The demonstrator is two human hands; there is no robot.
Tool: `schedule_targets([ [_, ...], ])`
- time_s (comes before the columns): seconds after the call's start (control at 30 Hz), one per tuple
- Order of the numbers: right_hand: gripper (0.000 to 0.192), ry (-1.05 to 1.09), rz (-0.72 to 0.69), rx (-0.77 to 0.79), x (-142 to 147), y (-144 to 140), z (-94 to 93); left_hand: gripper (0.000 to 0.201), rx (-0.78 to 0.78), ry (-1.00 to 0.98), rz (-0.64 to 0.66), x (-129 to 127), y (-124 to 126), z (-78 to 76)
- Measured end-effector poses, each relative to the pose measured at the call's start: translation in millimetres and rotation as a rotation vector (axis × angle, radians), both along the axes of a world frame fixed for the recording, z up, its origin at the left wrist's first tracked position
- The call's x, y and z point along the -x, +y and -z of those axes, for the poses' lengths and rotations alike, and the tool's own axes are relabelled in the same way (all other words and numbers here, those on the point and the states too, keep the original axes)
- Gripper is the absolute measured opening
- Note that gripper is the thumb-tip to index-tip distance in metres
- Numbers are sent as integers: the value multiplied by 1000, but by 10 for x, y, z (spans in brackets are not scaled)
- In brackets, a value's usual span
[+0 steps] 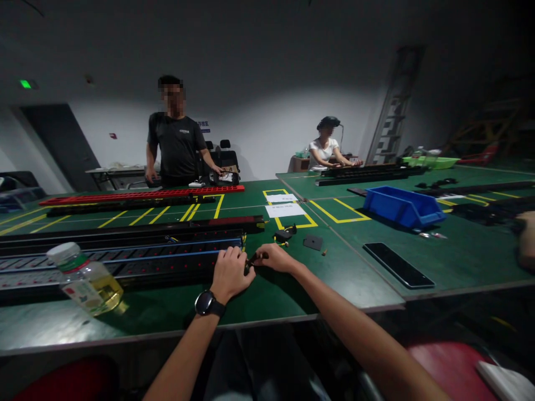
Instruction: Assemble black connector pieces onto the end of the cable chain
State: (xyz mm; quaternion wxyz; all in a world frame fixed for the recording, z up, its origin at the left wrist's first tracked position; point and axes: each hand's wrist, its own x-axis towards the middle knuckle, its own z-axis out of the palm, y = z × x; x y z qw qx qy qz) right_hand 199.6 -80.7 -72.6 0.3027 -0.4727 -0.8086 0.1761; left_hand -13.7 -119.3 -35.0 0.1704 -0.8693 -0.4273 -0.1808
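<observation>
My left hand (232, 272), a dark watch on its wrist, is closed over the right end of a long black rail (167, 273) with blue edges and rows of red dots. Its thumb reaches a small black part (251, 262) at that end. My right hand (273, 258) pinches this part from the right; its exact shape is mostly hidden by my fingers. Behind my hands lie a small black piece with yellow wires (283, 235) and a flat black plate (313, 242).
A bottle of yellow liquid (90, 284) stands tilted in view at the left. To the right are a phone (398, 265) and a blue bin (403, 207). White paper labels (286, 210) and a red rail (146, 194) lie farther back. Two people (178, 147) are across the table.
</observation>
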Motion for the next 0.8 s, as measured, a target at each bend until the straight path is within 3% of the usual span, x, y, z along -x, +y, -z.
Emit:
schedule_targets([
  [0.2, 8, -144, 106, -112, 120, -92, -35, 14, -2, 19, -10, -3, 37, 16],
  [0.43, 7, -142, 88, -123, 118, -98, -29, 14, -4, 26, -22, -10, 38, 11],
  [0.63, 35, -101, 154, -130, 65, -84, -25, 14, -5, 3, -29, -24, 32, 6],
  [0.73, 22, -55, 167, -129, 6, -56, -60, 13, -1, -20, -25, -27, 29, 2],
  [0.8, 15, -7, 252, -168, -36, -38, -93, 13, 2, -29, -21, -27, 25, -2],
])
